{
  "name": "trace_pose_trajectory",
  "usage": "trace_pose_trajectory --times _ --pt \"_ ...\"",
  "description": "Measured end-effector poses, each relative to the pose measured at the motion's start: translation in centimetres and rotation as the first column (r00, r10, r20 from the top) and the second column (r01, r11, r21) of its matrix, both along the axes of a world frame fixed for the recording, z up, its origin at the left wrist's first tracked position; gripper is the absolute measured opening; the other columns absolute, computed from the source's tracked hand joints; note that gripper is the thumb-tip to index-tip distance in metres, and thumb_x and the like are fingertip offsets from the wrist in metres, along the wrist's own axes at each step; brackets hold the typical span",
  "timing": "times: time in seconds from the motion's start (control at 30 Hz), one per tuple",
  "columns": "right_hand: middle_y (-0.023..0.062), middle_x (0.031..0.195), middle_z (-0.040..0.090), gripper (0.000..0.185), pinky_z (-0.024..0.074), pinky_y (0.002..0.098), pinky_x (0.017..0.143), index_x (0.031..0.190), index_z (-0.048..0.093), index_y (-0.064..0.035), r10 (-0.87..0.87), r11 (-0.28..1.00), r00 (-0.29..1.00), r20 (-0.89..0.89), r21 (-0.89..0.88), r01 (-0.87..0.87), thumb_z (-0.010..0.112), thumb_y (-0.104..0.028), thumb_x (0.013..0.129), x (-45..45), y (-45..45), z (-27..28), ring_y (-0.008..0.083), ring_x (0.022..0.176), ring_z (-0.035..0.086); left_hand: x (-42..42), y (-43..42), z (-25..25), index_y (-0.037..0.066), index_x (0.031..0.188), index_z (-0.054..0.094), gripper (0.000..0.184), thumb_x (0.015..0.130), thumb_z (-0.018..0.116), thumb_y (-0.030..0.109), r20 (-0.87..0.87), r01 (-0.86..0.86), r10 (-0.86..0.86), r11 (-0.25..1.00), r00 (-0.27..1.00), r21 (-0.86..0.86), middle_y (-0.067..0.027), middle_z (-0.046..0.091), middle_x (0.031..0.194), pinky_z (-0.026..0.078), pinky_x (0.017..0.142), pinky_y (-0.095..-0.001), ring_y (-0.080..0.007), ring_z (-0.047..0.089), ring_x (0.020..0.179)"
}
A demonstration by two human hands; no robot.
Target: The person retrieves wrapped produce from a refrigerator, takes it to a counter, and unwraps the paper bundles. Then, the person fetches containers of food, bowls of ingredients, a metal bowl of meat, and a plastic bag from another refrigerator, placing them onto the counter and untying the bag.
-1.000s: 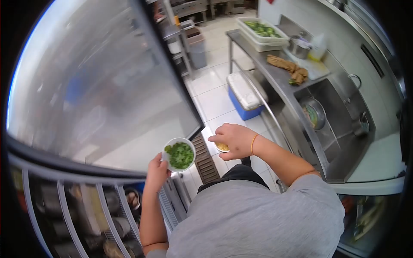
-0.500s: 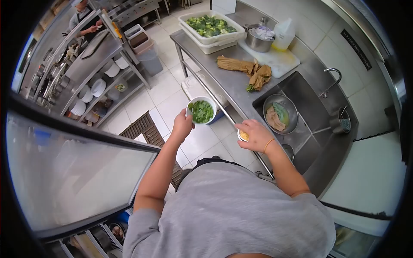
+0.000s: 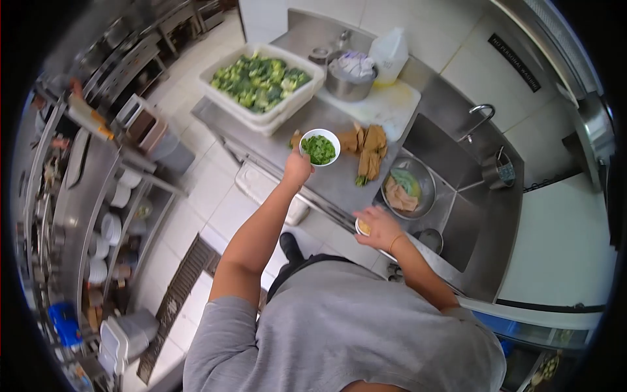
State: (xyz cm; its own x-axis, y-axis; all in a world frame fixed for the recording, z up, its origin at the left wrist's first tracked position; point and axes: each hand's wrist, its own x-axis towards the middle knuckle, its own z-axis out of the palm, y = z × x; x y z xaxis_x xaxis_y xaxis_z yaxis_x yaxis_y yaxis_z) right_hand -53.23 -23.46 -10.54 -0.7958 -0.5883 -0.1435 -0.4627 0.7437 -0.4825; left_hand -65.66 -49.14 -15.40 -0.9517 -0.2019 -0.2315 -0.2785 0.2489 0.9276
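My left hand [image 3: 298,168] grips the rim of a white bowl of chopped green leaves [image 3: 319,149], held at the edge of the steel counter [image 3: 261,147]. In my right hand [image 3: 382,228] is a small white cup with yellow bits [image 3: 363,226], fingers wrapped over its top and side, near the front edge of the sink. Behind the bowl lies crumpled brown paper [image 3: 372,147] with some green leaf ends poking out. A metal bowl [image 3: 428,189] in the sink holds a tan and green bundle that I cannot make out.
A white tub of broccoli [image 3: 208,77] stands at the counter's far left. Beyond the paper are a white cutting board [image 3: 398,108], a steel pot [image 3: 349,85] and a plastic jug [image 3: 390,55]. A faucet [image 3: 482,117] rises behind the sink. Shelves with white bowls [image 3: 111,228] line the left.
My view has swung, and I stand closer to the counter. The bowl in my left hand has moved from above the floor to the counter's edge. Both hands keep their holds.
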Motion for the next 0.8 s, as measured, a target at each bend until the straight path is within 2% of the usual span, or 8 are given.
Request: trace_pose_trajectory --times 0.07,0.13,0.23,0.33,0.37,0.47,0.63,0.8 --pt "0.0147 0.111 0.053 0.056 0.0401 0.0418 0.091 0.118 0.055 -0.0112 -0.076 0.996 0.997 0.024 0.055 0.075 0.065 -0.036 0.069 -1.2 -1.0 0.5 0.0340 0.104 0.047 -4.7 -0.4 -0.3 -0.003 0.118 0.049 0.038 0.082 0.043 0.008 -0.044 0.011 -0.011 1.000 0.999 0.000 -0.0167 0.063 0.071 0.050 0.056 -0.0363 -0.0226 0.063 0.055" --pt "0.0136 0.113 0.053 0.054 0.0403 0.0404 0.091 0.117 0.056 -0.0115 -0.156 0.987 0.988 0.001 0.043 0.156 0.066 -0.035 0.069 -2.5 -1.8 0.3 0.0332 0.106 0.048 -10.0 -1.0 -3.5 -0.002 0.117 0.049 0.037 0.081 0.043 0.007 -0.078 0.032 -0.036 0.998 0.996 -0.046 -0.0181 0.064 0.073 0.051 0.057 -0.0372 -0.0235 0.064 0.057" --pt "0.0128 0.112 0.054 0.054 0.0405 0.0396 0.092 0.116 0.056 -0.0116 -0.273 0.960 0.962 0.000 0.058 0.272 0.067 -0.034 0.069 -3.1 -3.0 1.5 0.0326 0.105 0.049 -14.1 -0.6 -1.7 -0.002 0.116 0.050 0.037 0.081 0.043 0.006 -0.014 0.104 -0.104 0.995 0.994 -0.013 -0.0196 0.064 0.076 0.052 0.058 -0.0372 -0.0243 0.065 0.059" --pt "0.0126 0.110 0.054 0.054 0.0407 0.0396 0.091 0.116 0.056 -0.0116 -0.343 0.938 0.939 -0.019 0.040 0.343 0.067 -0.034 0.068 -4.1 -3.0 1.7 0.0323 0.105 0.049 -18.4 1.1 -3.8 -0.001 0.117 0.050 0.034 0.085 0.042 0.007 -0.041 0.161 -0.159 0.985 0.987 0.057 -0.0143 0.064 0.080 0.048 0.046 -0.0305 -0.0177 0.061 0.054" --pt "0.0127 0.110 0.054 0.054 0.0407 0.0396 0.091 0.116 0.056 -0.0115 -0.360 0.932 0.933 -0.019 0.028 0.361 0.067 -0.034 0.069 -4.3 -2.9 1.8 0.0323 0.104 0.049 -19.0 1.8 -3.1 -0.001 0.116 0.050 0.033 0.085 0.043 0.008 -0.021 0.192 -0.192 0.981 0.981 0.019 -0.0140 0.064 0.080 0.048 0.046 -0.0310 -0.0177 0.061 0.053" --pt "0.0131 0.108 0.054 0.054 0.0409 0.0397 0.091 0.117 0.056 -0.0111 -0.394 0.918 0.918 -0.048 0.036 0.395 0.067 -0.033 0.069 -5.0 -1.9 1.8 0.0325 0.104 0.049 -20.0 4.5 -1.2 -0.002 0.116 0.050 0.036 0.081 0.042 0.003 0.040 0.240 -0.245 0.965 0.969 0.103 -0.0183 0.064 0.082 0.051 0.051 -0.0354 -0.0234 0.063 0.055" --pt "0.0142 0.111 0.053 0.055 0.0404 0.0399 0.092 0.118 0.055 -0.0106 -0.433 0.897 0.899 -0.071 0.068 0.437 0.067 -0.032 0.069 -7.8 1.2 1.2 0.0332 0.105 0.048 -22.8 10.2 -3.8 -0.002 0.116 0.050 0.036 0.081 0.041 0.001 0.090 0.243 -0.266 0.947 0.960 0.210 -0.0181 0.063 0.082 0.050 0.048 -0.0336 -0.0224 0.062 0.054" --pt "0.0147 0.115 0.052 0.056 0.0392 0.0411 0.093 0.120 0.053 -0.0113 -0.421 0.900 0.896 -0.142 0.060 0.432 0.067 -0.032 0.069 -14.5 5.3 1.4 0.0339 0.107 0.047 -25.2 14.7 -6.3 -0.003 0.121 0.047 0.040 0.082 0.040 0.001 0.093 0.231 -0.263 0.936 0.960 0.265 -0.0165 0.063 0.080 0.047 0.045 -0.0316 -0.0202 0.060 0.051"
